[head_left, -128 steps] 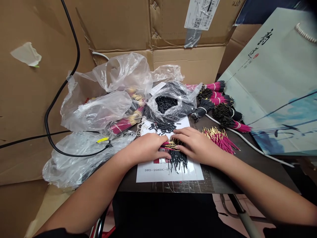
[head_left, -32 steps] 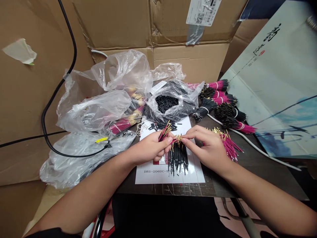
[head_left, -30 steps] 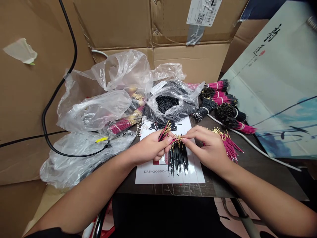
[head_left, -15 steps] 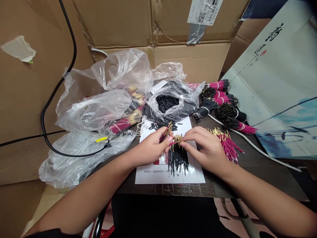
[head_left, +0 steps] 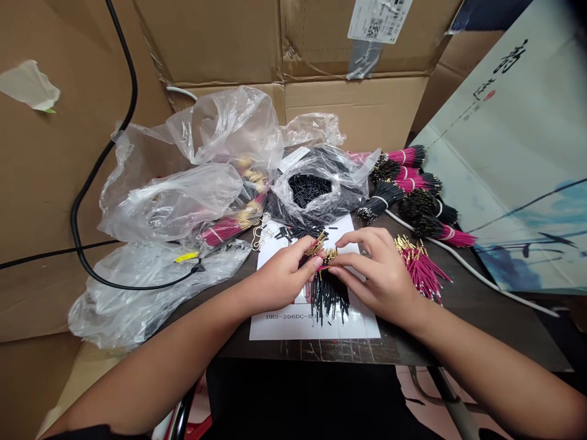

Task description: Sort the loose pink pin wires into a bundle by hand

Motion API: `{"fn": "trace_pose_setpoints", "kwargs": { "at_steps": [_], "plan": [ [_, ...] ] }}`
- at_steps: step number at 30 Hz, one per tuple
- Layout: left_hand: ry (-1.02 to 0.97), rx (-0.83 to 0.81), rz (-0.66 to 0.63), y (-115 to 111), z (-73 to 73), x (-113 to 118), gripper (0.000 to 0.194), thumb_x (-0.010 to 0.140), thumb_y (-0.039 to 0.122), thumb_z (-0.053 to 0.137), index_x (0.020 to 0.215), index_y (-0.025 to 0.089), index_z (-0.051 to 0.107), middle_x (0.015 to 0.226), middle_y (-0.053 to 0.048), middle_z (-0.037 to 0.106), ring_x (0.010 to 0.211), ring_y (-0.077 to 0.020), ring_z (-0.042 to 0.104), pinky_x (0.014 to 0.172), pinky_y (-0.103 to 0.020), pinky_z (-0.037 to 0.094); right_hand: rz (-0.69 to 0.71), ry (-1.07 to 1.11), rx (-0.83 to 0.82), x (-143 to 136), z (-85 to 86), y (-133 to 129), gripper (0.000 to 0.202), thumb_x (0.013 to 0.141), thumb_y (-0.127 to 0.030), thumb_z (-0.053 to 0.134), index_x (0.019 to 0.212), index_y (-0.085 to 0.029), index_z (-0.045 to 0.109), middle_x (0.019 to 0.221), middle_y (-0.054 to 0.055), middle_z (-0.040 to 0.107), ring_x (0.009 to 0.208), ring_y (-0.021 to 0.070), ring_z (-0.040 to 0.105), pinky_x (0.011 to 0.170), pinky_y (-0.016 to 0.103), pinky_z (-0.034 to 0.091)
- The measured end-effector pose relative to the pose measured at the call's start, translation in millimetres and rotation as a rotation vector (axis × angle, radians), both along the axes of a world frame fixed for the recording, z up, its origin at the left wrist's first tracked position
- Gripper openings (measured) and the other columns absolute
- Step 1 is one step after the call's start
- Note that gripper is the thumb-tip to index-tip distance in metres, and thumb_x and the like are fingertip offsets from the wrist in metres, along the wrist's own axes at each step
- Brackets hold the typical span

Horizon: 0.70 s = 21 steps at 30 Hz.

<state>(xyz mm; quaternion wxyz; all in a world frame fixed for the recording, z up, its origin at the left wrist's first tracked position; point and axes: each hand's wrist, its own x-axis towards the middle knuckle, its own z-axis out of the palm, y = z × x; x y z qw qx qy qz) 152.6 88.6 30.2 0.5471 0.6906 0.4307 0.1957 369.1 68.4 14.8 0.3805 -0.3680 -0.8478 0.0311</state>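
Note:
My left hand (head_left: 283, 278) is closed around a small bunch of wires with gold terminals (head_left: 316, 244), whose tips stick up past the thumb. Close against it, my right hand (head_left: 383, 272) pinches a pink-red wire (head_left: 323, 267) between thumb and forefinger, its other fingers lifted and bent. Most of that wire is hidden by the fingertips. Below both hands, a pile of black wires (head_left: 329, 299) with gold ends lies on a printed white sheet (head_left: 279, 330). Loose pink-red wires (head_left: 424, 269) with gold ends lie just beyond my right hand.
An open plastic bag of short black sleeves (head_left: 309, 189) stands behind the hands, with loose sleeves (head_left: 287, 233) in front. Tied wire bundles (head_left: 413, 183) lie at right, beside a white cable (head_left: 486, 284). Clear plastic bags (head_left: 183, 195) fill the left. Cardboard (head_left: 353, 107) walls the back.
My right hand has moved slightly left, nearer my left hand. Less of the pink-red wire shows between them, and its gold end is now covered by the fingers.

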Motion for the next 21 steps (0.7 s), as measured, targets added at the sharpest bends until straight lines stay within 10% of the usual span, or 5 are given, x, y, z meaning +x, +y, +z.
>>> {"fn": "trace_pose_setpoints", "kwargs": {
  "at_steps": [7,21],
  "plan": [
    [-0.12,-0.195,0.021,-3.0,-0.8,3.2,0.02,0.104,0.041,0.042,0.1,0.022,0.045,0.064,0.01,0.041,0.045,-0.0068,0.034,0.045,-0.02,0.034,0.036,0.092,-0.172,-0.6,3.4,-3.7,0.004,0.089,-0.017,0.07,0.088,-0.021,0.071,0.119,0.009,0.063,0.115,0.0271,0.054,0.098,0.047,0.044],
    [-0.019,0.009,0.037,-0.9,-6.5,3.4,0.02,0.102,0.038,0.047,0.093,0.02,0.051,0.072,0.004,0.05,0.061,-0.0114,0.045,0.057,-0.024,0.038,0.029,0.17,-0.206,-4.2,-3.0,0.1,0.008,0.091,-0.02,0.072,0.093,-0.027,0.075,0.117,0.007,0.066,0.113,0.0263,0.057,0.095,0.049,0.049]
  ]
}}
